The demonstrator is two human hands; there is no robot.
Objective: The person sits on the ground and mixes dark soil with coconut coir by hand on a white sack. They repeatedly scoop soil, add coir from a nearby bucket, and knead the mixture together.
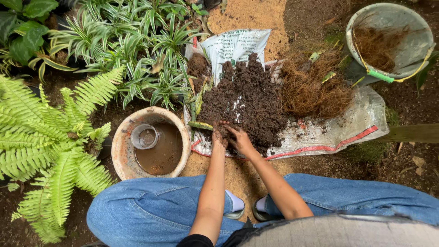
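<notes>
**Both hands in soil heap on plastic sack**

Far left: fern fronds over dark ground, broad-leaf plant at top corner. Right of it, striped spider plants in a clump. Below them a round clay-coloured basin holding muddy water, with a small clear plastic cup sitting inside at its upper left. Basin is just beside the sack's left edge.

Centre: left hand and right hand side by side, touching each other, both on the near edge of the dark soil heap. Left hand's fingers curled, dug into soil, gripping a clump. Right hand palm down, fingers spread loosely on the soil, not closed. Soil heap lies on a white plastic sack spread flat on the ground, red stripe along its near edge. Green leaf scraps at the heap's left.

Right of soil: pile of brown fibrous roots, touching the heap. Top right: grey bucket tilted, brown fibre inside, green-yellow handle.

Bottom: knees in blue jeans, white socks.
</notes>
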